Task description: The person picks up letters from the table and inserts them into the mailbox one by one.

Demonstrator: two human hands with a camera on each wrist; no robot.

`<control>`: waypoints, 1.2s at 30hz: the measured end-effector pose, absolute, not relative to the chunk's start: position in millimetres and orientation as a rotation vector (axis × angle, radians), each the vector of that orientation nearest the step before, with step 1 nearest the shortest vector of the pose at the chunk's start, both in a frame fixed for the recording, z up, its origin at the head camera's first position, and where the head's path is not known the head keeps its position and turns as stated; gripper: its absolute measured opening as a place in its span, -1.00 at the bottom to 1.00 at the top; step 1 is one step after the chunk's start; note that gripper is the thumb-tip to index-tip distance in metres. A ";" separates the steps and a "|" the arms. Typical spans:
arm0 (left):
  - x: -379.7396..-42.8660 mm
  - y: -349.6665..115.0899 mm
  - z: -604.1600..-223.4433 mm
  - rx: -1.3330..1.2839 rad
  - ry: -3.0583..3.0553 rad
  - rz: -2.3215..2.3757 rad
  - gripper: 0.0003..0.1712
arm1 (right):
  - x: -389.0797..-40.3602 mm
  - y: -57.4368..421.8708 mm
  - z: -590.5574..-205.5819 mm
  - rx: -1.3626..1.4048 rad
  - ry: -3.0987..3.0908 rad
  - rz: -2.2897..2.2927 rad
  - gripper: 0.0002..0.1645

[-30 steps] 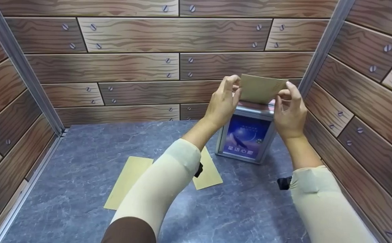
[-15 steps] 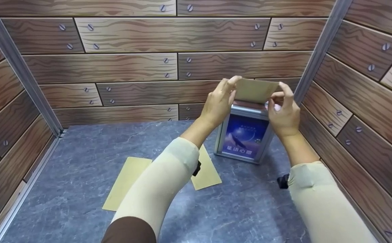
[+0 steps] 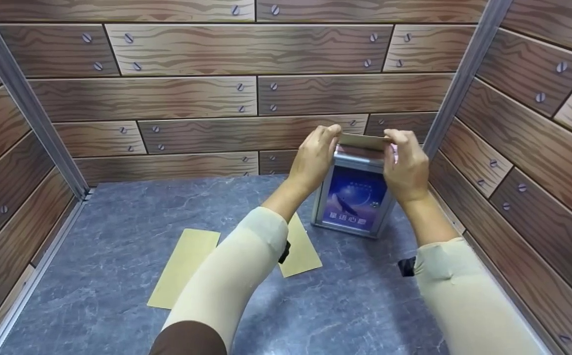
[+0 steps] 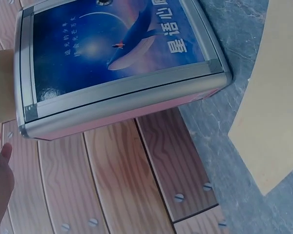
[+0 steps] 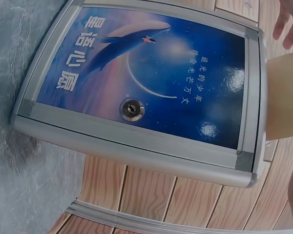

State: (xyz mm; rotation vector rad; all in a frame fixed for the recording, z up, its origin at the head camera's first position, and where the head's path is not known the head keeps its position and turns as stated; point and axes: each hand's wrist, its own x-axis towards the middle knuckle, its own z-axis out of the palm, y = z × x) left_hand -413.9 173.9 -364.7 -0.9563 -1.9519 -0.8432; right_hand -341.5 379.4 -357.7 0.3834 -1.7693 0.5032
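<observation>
Over the far right part of the worktop point(image 3: 103, 256), right at the top of the grey-framed box point(image 3: 352, 199), both my hands are busy. Between them stretches one tan envelope point(image 3: 363, 141), seen as a narrow strip from up here. My left hand point(image 3: 311, 160) has its left end, fingers bent over the upper corner; my right hand point(image 3: 406, 167) pinches the opposite end between thumb and fingers. So the envelope runs from one set of fingertips to the other, ahead of both wrists, its lower side down at the box's pink top — whether any of it sits inside, I can't tell.

The box stands upright, nearer the worktop's back edge than its front, with its blue front facing me: a whale, white lettering and a round lock point(image 5: 132, 109), sharp in the right wrist view. Just off its lower left corner lies a second envelope point(image 3: 301, 251), partly covered by my left sleeve point(image 3: 231, 278). Farther over, towards the worktop's left edge, there's a third envelope point(image 3: 185, 266) lying flat — one corner goes out of sight behind that same sleeve. Plank-patterned walls point(image 3: 182, 93) rise behind the back edge and along both sides.
</observation>
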 end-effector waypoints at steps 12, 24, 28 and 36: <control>-406.7 183.8 -370.1 -0.825 -2.095 -0.758 -0.75 | -348.1 392.4 -371.6 0.271 -1.854 0.575 -0.84; -408.5 185.8 -382.4 -0.853 -2.413 -0.790 -0.53 | -352.5 397.9 -374.1 -0.024 -2.094 0.839 -0.89; -408.1 186.0 -386.2 -0.848 -2.484 -0.772 -0.50 | -352.6 401.3 -379.1 -0.018 -2.137 0.845 -0.80; -408.0 177.9 -387.0 -0.819 -2.491 -0.816 -0.51 | -350.3 402.3 -382.3 0.044 -2.171 0.791 -0.67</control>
